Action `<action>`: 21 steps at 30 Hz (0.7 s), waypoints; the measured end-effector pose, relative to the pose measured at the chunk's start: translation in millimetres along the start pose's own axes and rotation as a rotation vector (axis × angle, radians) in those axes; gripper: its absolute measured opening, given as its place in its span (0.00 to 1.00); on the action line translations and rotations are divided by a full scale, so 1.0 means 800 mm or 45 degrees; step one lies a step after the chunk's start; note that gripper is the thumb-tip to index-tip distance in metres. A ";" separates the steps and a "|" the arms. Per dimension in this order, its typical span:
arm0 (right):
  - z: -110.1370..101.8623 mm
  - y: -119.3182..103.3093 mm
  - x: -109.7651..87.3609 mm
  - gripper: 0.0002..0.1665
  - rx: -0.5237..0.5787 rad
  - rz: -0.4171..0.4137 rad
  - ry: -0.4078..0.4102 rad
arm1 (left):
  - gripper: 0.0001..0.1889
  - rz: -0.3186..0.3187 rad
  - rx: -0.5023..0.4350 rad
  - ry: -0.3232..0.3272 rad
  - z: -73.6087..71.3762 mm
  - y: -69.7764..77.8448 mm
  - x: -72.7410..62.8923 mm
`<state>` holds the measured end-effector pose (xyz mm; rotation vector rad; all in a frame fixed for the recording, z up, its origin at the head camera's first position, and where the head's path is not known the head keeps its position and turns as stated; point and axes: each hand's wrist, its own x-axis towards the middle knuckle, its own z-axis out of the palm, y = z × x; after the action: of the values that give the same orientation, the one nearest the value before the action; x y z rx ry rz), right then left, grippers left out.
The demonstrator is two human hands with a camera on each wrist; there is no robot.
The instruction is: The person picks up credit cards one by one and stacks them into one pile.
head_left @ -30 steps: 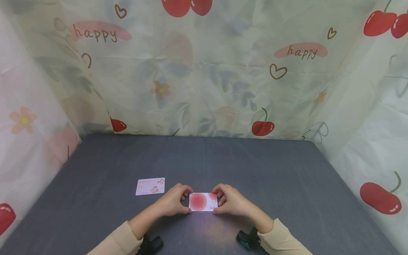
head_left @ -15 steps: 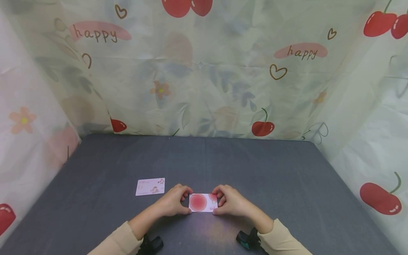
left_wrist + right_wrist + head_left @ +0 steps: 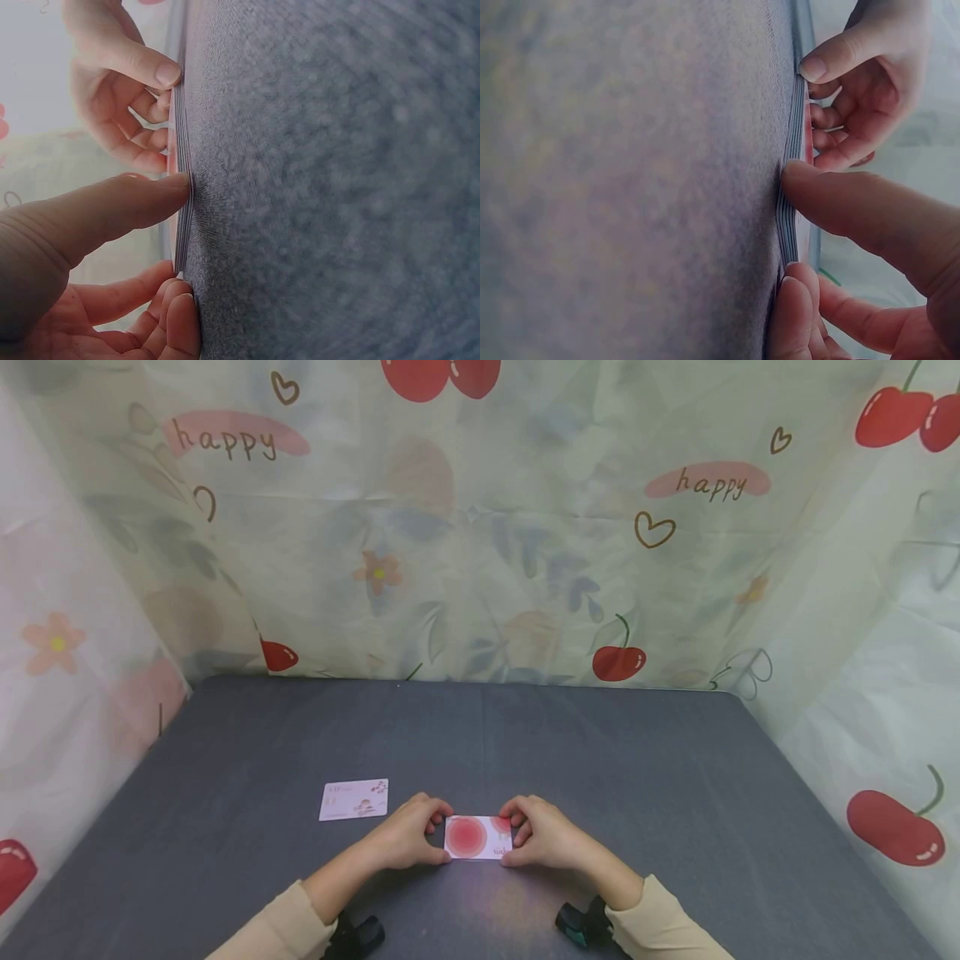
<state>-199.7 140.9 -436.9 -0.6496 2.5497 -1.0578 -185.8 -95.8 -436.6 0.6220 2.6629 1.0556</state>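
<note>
A stack of cards (image 3: 477, 837), its top one white and pink with a large red disc, lies at the table's near middle. My left hand (image 3: 408, 831) pinches its left end, thumb at the near edge and fingers at the far one. At the right end my right hand (image 3: 549, 833) grips it the same way. Both wrist views show the thin layered edges of the stack (image 3: 181, 142) low against the cloth, with a thumb pressed on them. A single pale pink card (image 3: 354, 800), printed "VIP", lies flat beyond my left hand.
A dark grey cloth covers the table (image 3: 600, 752). Behind it and at both sides hangs a pale curtain (image 3: 480, 577) printed with cherries, hearts and "happy". Black wrist straps with cameras (image 3: 585, 923) sit close to the tabletop near each sleeve.
</note>
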 end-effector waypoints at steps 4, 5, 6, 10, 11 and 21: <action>0.000 0.000 0.000 0.30 -0.007 0.002 0.004 | 0.26 0.014 0.010 0.000 0.000 -0.001 0.000; 0.000 0.000 0.000 0.30 -0.007 0.003 0.004 | 0.26 0.016 0.012 0.000 0.001 -0.001 0.000; 0.000 0.000 0.000 0.30 -0.007 0.005 0.004 | 0.26 0.018 0.013 0.000 0.001 -0.001 0.000; 0.000 -0.001 0.000 0.30 -0.006 0.009 0.005 | 0.26 0.018 0.014 0.002 0.001 -0.001 0.001; 0.000 -0.001 0.000 0.30 -0.005 0.009 0.004 | 0.26 0.018 0.015 0.003 0.001 -0.001 0.001; -0.001 -0.003 -0.001 0.30 -0.007 0.006 -0.004 | 0.26 0.012 0.014 -0.003 0.000 0.001 0.001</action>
<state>-199.0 140.2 -434.9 -0.6461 2.5512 -1.0483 -186.3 -94.8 -436.2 0.6387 2.6678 1.0429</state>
